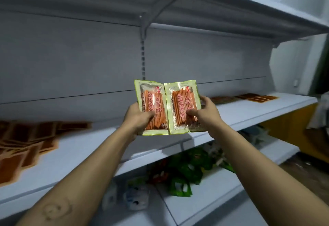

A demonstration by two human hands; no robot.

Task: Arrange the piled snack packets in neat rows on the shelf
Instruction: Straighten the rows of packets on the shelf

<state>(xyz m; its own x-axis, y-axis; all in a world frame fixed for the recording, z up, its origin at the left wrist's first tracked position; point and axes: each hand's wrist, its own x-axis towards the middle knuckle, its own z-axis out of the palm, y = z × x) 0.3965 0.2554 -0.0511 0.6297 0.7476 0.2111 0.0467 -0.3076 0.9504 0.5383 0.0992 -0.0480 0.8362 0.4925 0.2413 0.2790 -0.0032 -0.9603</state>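
**Item: two stick-snack packets, held as a pair above the middle shelf**

**Holding.** Your left grip (137, 117) is clamped on the left packet (151, 108), with the thumb pressed across its face. Your right grip (206, 113) is clamped on the right packet (183, 106) the same way. Both grasps sit low on the packets, so the top edges are free and the printed fronts face you.

**Position.** The packets are upright and side by side. Their inner edges touch or slightly overlap; which of the two cannot be told. They are in the air above the middle shelf (85, 147), and neither rests on it. Holding them as a matched pair probably lets you square their edges and set them down together as one unit of a row.

**Shelf contents.** Brown packets (26, 142) lie in overlapping rows at the left end. A second flat group (256, 98) lies well apart at the right end. The bare stretch between the two is the likely destination.

**Supply.** Green packets (185, 168) are heaped on the lower shelf (222, 186), under your forearms. Paler packets sit beside them, too blurred to identify.

**Status (judgement).** Early in the task, as the heap below looks largely unsorted.
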